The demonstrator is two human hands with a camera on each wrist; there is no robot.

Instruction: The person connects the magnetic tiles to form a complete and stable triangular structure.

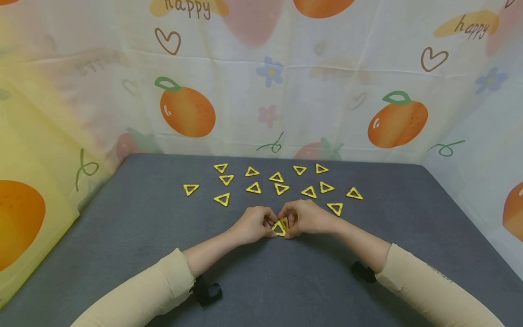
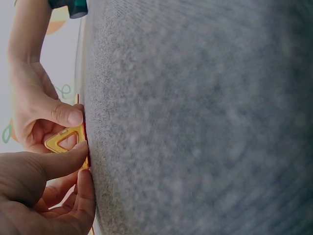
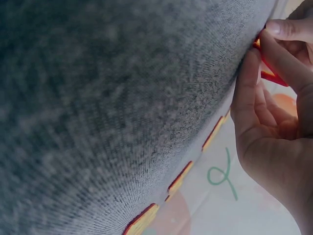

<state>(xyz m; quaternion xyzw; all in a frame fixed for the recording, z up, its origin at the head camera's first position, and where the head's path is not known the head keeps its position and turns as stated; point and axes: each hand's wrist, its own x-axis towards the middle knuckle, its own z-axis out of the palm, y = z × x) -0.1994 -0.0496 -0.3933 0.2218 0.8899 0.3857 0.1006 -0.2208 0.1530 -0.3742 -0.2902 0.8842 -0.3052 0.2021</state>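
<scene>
Close together over the grey table, both hands work on two yellow triangular tiles with open centres. My left hand [image 1: 253,225] pinches the front tile [image 1: 279,234] at its left side, thumb near the lower corner. My right hand [image 1: 304,218] grips the second tile [image 1: 286,222], which stands tilted up against the first at its right side. In the left wrist view, the raised tile [image 2: 53,141] shows between both thumbs, its lower edge at the tabletop. Red edges of a tile [image 3: 275,79] show beyond the right fingers in the right wrist view; the fingers hide the rest.
Several more yellow triangular tiles lie flat and scattered beyond the hands, among them one [image 1: 190,185] at the left and one [image 1: 335,204] near the right wrist. A printed cloth [image 1: 245,104] hangs behind the grey table [image 1: 122,227].
</scene>
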